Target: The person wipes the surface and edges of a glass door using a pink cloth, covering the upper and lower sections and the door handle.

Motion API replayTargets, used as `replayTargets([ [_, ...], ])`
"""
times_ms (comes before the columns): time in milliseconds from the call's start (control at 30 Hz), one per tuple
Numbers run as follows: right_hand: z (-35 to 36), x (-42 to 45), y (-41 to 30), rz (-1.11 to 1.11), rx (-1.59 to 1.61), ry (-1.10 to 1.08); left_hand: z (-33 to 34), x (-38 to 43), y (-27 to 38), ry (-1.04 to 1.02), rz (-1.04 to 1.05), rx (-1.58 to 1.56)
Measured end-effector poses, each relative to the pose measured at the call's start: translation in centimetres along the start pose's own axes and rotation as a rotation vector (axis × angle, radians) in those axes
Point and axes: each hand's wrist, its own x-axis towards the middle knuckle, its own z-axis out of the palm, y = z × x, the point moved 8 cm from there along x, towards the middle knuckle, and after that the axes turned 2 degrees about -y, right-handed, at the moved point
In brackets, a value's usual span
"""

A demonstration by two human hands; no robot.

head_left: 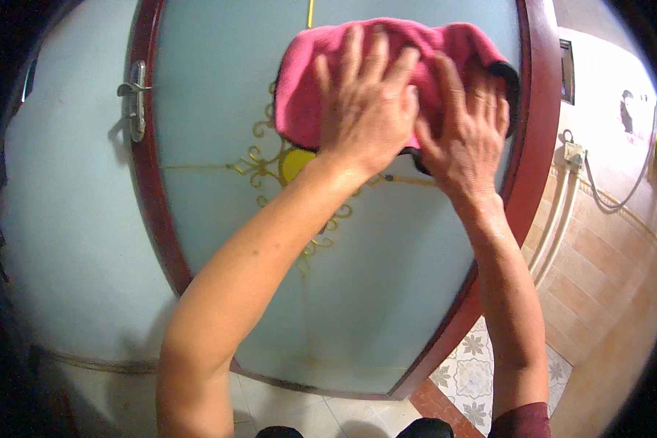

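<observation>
A pink cloth with a dark edging (301, 82) lies spread against the frosted glass panel of a door (224, 219), high on its right side. Flat on the cloth's middle rests my left hand (367, 104), fingers spread. My right hand (465, 126) presses the cloth's right part close to the door frame, its fingertips near a dark fold. Neither hand has its fingers closed around the cloth. Below and left of the cloth, a yellow scrollwork pattern (260, 167) shows on the glass, partly covered by my left forearm.
The dark red door frame (542, 109) carries a metal lever handle (137, 101) on its left side. At the right, a wall socket (574, 153) with a grey cable and pipes sits on the partly tiled wall. Patterned floor tiles (473, 378) and a reddish threshold strip (443, 408) lie below.
</observation>
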Motion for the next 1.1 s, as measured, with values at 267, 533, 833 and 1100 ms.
replayTargets([
  [267,-1.4,-7.0,1.8,0.028,-0.031,-0.095,1.6,-5.0,4.8,-0.128,0.172,-0.101],
  [533,-1.4,-20.7,-3.3,0.161,0.149,-0.44,0.2,-19.3,5.8,-0.34,0.178,-0.071],
  [833,-0.5,-22.8,-9.0,0.042,0.256,-0.542,-3.1,-28.0,1.3,-0.388,-0.117,-0.029],
  [1100,1.4,-19.1,-17.5,-0.25,0.455,-0.571,-6.8,-32.3,-5.6,-0.409,-0.272,0.055],
])
